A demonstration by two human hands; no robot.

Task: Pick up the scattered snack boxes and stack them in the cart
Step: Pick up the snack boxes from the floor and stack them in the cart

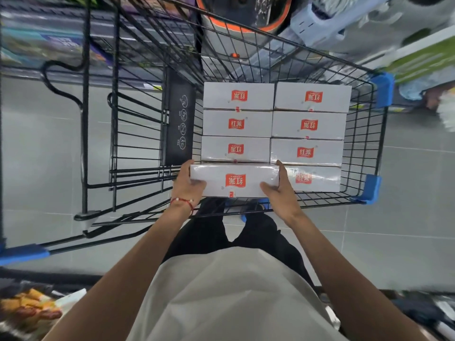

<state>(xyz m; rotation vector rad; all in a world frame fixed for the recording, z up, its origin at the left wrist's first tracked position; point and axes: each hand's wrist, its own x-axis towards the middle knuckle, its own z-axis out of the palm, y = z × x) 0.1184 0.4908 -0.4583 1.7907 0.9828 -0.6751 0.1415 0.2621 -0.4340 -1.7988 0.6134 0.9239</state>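
Note:
A white snack box with a red logo is held flat over the near left corner of the black wire cart. My left hand grips its left end, thumb on top. My right hand grips its right end. Inside the cart lie several identical white boxes in two tidy columns. One more box lies at the near right, partly behind my right hand.
The cart has blue corner bumpers and a folded black child seat flap on its left. A second cart frame stands to the left. Grey floor tiles surround it; packaged goods lie at bottom left.

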